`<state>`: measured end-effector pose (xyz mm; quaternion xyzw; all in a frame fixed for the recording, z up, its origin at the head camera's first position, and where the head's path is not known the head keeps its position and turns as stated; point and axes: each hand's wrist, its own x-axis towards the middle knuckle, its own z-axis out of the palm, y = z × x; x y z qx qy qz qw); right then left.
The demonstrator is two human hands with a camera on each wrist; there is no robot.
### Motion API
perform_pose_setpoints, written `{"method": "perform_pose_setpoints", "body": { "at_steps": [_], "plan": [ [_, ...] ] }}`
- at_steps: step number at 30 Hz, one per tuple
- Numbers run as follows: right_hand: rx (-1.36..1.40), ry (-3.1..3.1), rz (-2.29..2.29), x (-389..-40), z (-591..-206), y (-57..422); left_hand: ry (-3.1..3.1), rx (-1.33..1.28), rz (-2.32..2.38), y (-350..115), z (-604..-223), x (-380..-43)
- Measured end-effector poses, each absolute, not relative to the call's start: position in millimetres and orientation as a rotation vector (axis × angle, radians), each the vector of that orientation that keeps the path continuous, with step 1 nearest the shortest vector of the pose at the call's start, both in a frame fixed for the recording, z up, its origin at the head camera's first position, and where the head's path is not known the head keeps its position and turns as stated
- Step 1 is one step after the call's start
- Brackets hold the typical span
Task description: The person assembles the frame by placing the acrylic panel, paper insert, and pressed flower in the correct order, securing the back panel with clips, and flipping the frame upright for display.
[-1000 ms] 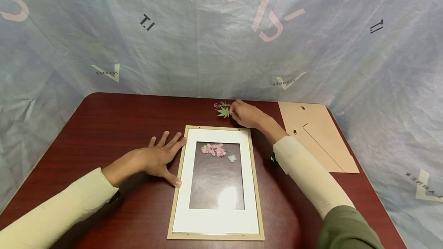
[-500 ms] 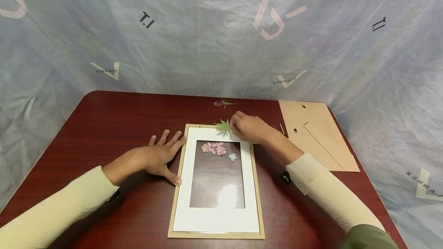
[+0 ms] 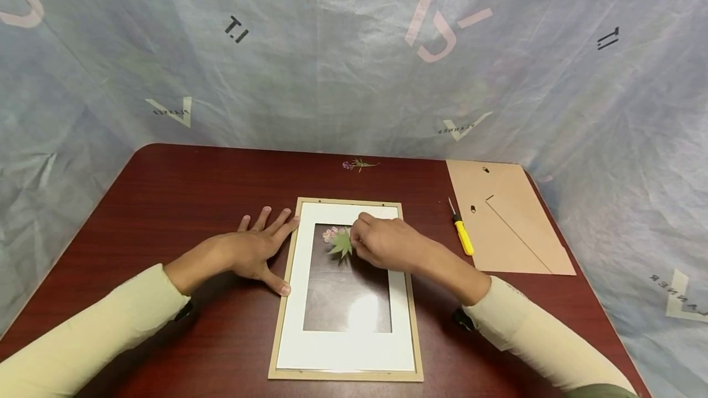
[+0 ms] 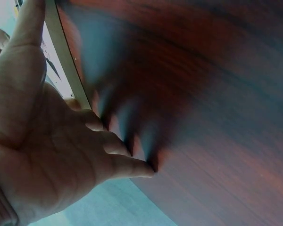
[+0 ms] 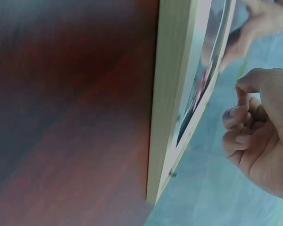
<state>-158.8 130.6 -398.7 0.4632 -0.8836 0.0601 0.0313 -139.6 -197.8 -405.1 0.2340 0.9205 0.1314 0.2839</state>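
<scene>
My right hand (image 3: 389, 243) pinches a green pointed leaf (image 3: 341, 244) over the opening of a light wooden picture frame (image 3: 416, 336) with a white mat (image 3: 343, 352). In the right wrist view, thumb and forefinger meet on the leaf (image 5: 242, 68), and the other fingers are curled. Pink pressed flowers (image 3: 329, 234) lie in the window, partly behind the leaf and hand. My left hand (image 3: 251, 253) is spread flat on the table, its thumb and forefinger touching the frame's left edge; the left wrist view shows its fingers (image 4: 127, 165) straight.
A purple flower sprig (image 3: 358, 165) lies on the dark red table (image 3: 221, 183) behind the frame. To the right, a yellow-handled screwdriver (image 3: 463, 237) lies beside the tan backing board (image 3: 514, 226). A grey printed sheet (image 3: 310, 60) stands around the table.
My right hand has picked up the leaf from the table's far side and carried it toward me over the frame. The screwdriver has come into sight. My left hand has stayed put.
</scene>
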Motion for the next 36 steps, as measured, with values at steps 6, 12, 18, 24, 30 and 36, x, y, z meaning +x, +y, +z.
{"method": "perform_pose_setpoints", "body": {
  "at_steps": [6, 12, 18, 24, 30, 36],
  "plan": [
    [1.526, -2.586, 0.145, -139.9, -406.9, 121.6, 2.470, 0.633, 0.341, -196.4, -404.6, -140.0],
    [1.551, -2.560, 0.108, -134.0, -412.3, 118.9, 2.474, 0.633, 0.340, -196.0, -405.4, -140.6],
    [1.541, -2.579, 0.097, -134.7, -414.5, 119.5, 2.477, 0.630, 0.341, -195.5, -404.4, -139.8],
    [1.550, -2.605, 0.098, -136.4, -415.0, 119.7, 2.471, 0.635, 0.348, -195.2, -404.1, -139.5],
    [1.561, -2.632, 0.111, -137.0, -416.1, 118.8, 2.458, 0.638, 0.351, -195.4, -405.0, -139.6],
    [1.567, -2.678, 0.125, -137.6, -414.3, 118.7, 2.457, 0.623, 0.347, -196.8, -406.6, -139.5]
  ]
}}
